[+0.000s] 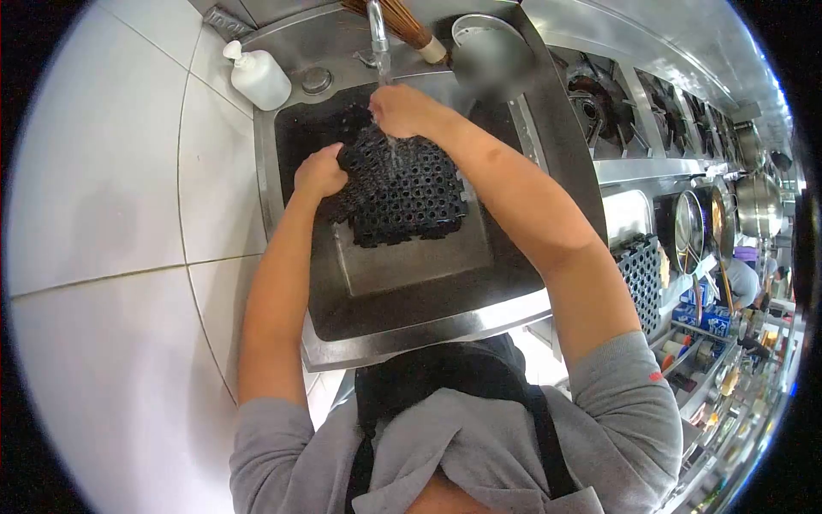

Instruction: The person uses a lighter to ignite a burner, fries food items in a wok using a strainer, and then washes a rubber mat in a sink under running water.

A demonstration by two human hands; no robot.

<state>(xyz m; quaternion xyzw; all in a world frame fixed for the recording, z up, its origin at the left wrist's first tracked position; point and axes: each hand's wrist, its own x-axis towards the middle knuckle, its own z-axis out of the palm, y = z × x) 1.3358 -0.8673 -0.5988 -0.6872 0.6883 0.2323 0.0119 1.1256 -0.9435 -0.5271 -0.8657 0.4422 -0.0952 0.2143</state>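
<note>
A black rubber mat (407, 193) full of round holes lies partly in the sink basin (419, 270), its upper left part bent up and blurred. My left hand (322, 174) is closed on the mat's left edge, thumb on top. At the mat's upper end my right hand (407, 111) is closed around its edge, just below the faucet (378, 30); its fingertips are partly hidden. Water runs from the spout past my right hand onto the mat and spreads over the holes.
A white pump bottle (260, 79) stands at the sink's back left corner. Behind the sink lie a bristle brush (411, 32) and a round metal bowl (490, 34). Gas burners (599, 107) line the right. Another holed mat (640, 278) hangs by the pans (685, 227). A tiled wall (103, 197) borders the left.
</note>
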